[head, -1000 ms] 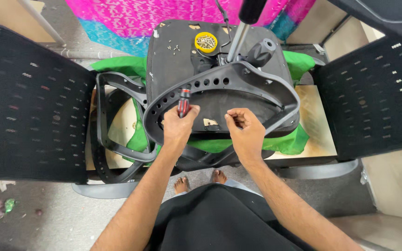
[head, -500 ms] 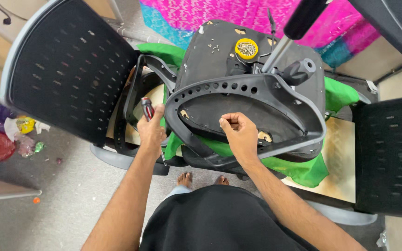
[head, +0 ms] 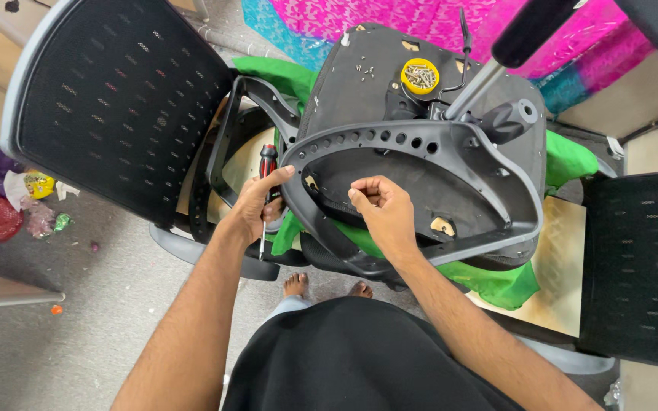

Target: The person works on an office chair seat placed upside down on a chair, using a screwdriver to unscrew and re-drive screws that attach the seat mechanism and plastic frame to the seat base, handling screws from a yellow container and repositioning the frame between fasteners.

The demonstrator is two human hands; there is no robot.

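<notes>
An upturned black chair seat [head: 420,122] lies on a green cloth [head: 496,278], with a grey perforated armrest frame [head: 428,148] resting across it. My left hand [head: 257,204] grips a red-and-black screwdriver [head: 267,164], its shaft pointing down toward me, and its fingers touch the frame's left corner. My right hand [head: 382,213] is closed, fingertips pinched over the seat underside just inside the frame; whether it holds a screw I cannot tell. A yellow cup of screws [head: 420,76] sits on the seat's far side.
Black mesh chair backs stand at the left [head: 108,99] and right [head: 641,259]. A second black armrest frame [head: 226,164] lies left of the seat. A metal gas-lift column [head: 489,68] rises from the seat. Litter [head: 9,205] lies on the floor at left.
My left hand with the screwdriver swung left off the frame, then came back to its left corner. My right hand shifted slightly left along the seat. The view panned left.
</notes>
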